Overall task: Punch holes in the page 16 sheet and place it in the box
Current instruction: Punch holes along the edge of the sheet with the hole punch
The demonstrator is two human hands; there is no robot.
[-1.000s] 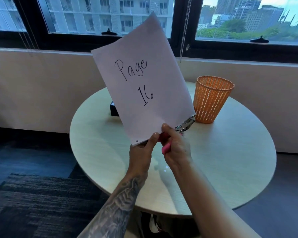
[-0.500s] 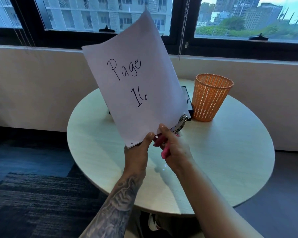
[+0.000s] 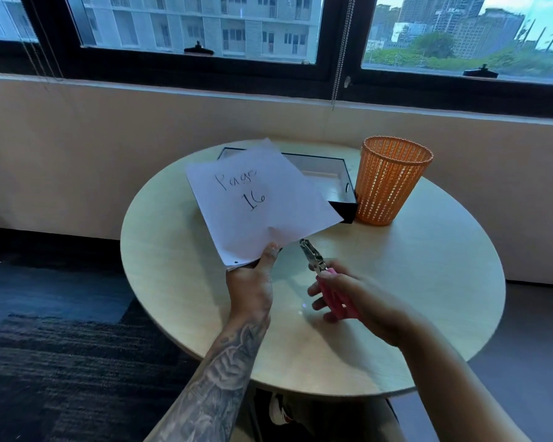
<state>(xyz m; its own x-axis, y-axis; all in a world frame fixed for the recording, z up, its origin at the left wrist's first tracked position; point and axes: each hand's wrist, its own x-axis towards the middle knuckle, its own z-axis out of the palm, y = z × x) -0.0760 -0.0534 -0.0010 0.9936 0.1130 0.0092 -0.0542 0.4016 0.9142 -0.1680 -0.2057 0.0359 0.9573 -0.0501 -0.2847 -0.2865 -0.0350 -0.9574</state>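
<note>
A white sheet (image 3: 262, 205) with "Page 16" handwritten on it lies tilted low over the round table, with its far end over the box. My left hand (image 3: 253, 282) pinches its near edge, beside a punched hole at the sheet's near left corner. My right hand (image 3: 348, 298) grips a hole punch (image 3: 320, 269) with pink handles and a metal head; its jaws are clear of the paper, just right of the sheet's near edge. The open black box (image 3: 342, 189) with a pale inside sits at the back of the table, partly covered by the sheet.
An orange mesh basket (image 3: 390, 183) stands upright right of the box, touching its corner. The round pale wooden table (image 3: 428, 282) stands against a low wall under windows. A dark rug (image 3: 61, 362) lies on the floor at lower left.
The sheet came down from upright in front of me to a low tilt over the box. The hole punch came off the sheet's edge and my right hand drew back toward me.
</note>
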